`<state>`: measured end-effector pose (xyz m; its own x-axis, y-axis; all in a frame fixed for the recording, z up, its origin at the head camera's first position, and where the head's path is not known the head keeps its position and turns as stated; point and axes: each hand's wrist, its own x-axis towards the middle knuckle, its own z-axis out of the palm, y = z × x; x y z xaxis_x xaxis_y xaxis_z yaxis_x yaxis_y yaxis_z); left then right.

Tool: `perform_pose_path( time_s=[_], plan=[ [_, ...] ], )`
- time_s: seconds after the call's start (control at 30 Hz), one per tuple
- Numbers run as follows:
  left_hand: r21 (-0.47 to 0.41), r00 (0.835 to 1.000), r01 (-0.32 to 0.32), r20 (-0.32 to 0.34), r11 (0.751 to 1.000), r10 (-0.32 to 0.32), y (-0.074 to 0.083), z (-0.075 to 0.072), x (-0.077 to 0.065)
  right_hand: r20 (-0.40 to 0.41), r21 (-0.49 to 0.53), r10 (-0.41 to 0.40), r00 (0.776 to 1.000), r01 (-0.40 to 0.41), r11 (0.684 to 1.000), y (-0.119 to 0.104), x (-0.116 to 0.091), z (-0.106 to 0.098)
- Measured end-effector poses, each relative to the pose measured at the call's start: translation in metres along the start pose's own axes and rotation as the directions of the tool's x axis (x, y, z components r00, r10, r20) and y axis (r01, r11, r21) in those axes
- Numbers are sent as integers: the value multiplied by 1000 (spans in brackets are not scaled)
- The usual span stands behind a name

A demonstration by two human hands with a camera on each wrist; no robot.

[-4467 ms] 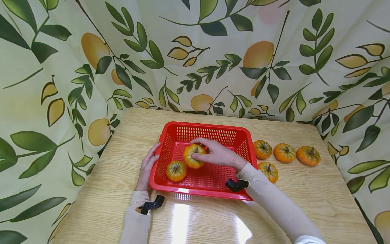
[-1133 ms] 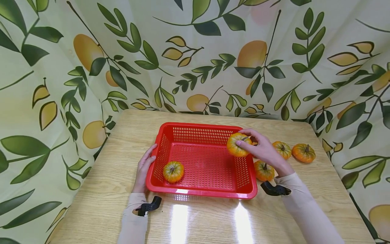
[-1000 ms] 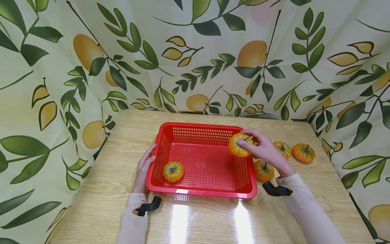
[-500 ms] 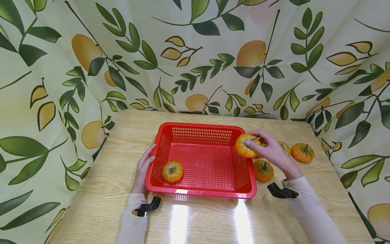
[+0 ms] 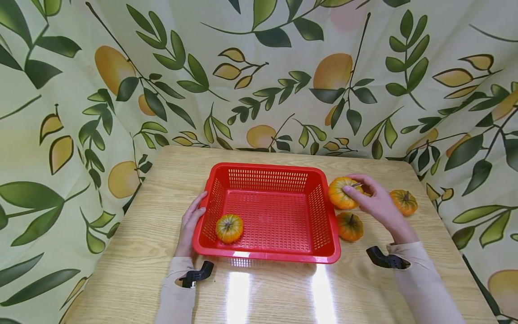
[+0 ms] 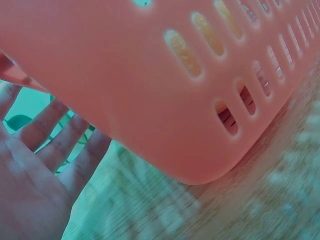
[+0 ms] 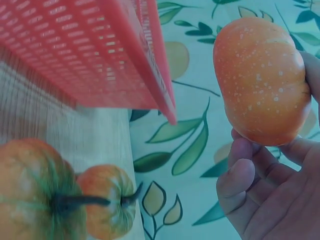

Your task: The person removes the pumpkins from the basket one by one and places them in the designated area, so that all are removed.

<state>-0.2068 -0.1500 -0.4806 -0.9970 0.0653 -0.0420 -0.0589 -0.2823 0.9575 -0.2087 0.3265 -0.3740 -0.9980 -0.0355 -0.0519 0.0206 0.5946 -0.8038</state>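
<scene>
In the head view my right hand [image 5: 374,198] pinches a small orange-yellow pumpkin [image 5: 341,193] just outside the right rim of a red plastic basket [image 5: 265,258]. The right wrist view shows this pumpkin [image 7: 262,82] raised off the table, its smooth speckled side facing the camera. My left hand [image 5: 189,225] touches the basket's left side with its fingers extended; the fingertips are partly hidden by the rim in the left wrist view. One pumpkin [image 5: 229,228] sits inside the basket, in the near left corner.
To the right of the basket, a pumpkin [image 5: 350,226] stands close to its wall and another [image 5: 403,202] lies farther right. My right hand mostly covers what lies behind it. The wooden table [image 5: 133,252] is backed by a leaf-print cloth [image 5: 194,40].
My right hand has lifted the pumpkin from the basket's middle and carried it right, across the right rim. My left hand stays at the basket's left side.
</scene>
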Motion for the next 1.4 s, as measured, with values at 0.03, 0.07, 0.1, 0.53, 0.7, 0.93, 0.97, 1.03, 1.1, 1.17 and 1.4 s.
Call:
perform_pose_path(
  time_s=[0.03, 0.07, 0.1, 0.53, 0.7, 0.93, 0.97, 1.03, 1.1, 1.17, 1.4],
  plan=[
    [0, 1000, -3, 0, 1000, 3, 0, 0, 0, -8, 8, 2, 1000, -2, 1000, 2, -1, -2],
    [-1, 1000, -4, 1, 1000, 4, 0, 0, 0, -19, 11, 2, 1000, -2, 1000, 5, -3, -3],
    [-3, 1000, -6, 2, 1000, 6, 0, 0, 0, -29, 14, -1, 1000, 1, 1000, 7, -4, -5],
    [-5, 1000, -3, -2, 1000, 3, 1, 1, -1, -160, 19, -15, 987, 18, 1000, 29, -18, -23],
    [-5, 1000, -3, 5, 1000, 3, 1, 1, 0, -169, 41, 7, 986, 0, 999, 38, -23, -30],
    [2, 1000, -6, 5, 1000, 6, 2, 2, -1, -193, 73, 23, 981, -9, 997, 49, -31, -38],
    [4, 1000, -8, 4, 1000, 8, 2, 2, -1, -197, 74, 27, 980, -13, 997, 50, -32, -39],
    [6, 1000, -11, 3, 1000, 11, 2, 2, -1, -202, 75, 26, 979, -11, 997, 53, -34, -41],
    [2, 1000, -10, 2, 1000, 10, 2, 2, -1, -216, 64, 23, 976, -10, 998, 55, -35, -42],
    [-2, 1000, -10, 1, 1000, 10, 2, 2, -1, -227, 58, 23, 974, -10, 998, 58, -37, -44],
    [-5, 1000, -12, 2, 1000, 12, 0, 1, -1, -256, 42, 33, 966, -23, 999, 68, -40, -48]
  ],
)
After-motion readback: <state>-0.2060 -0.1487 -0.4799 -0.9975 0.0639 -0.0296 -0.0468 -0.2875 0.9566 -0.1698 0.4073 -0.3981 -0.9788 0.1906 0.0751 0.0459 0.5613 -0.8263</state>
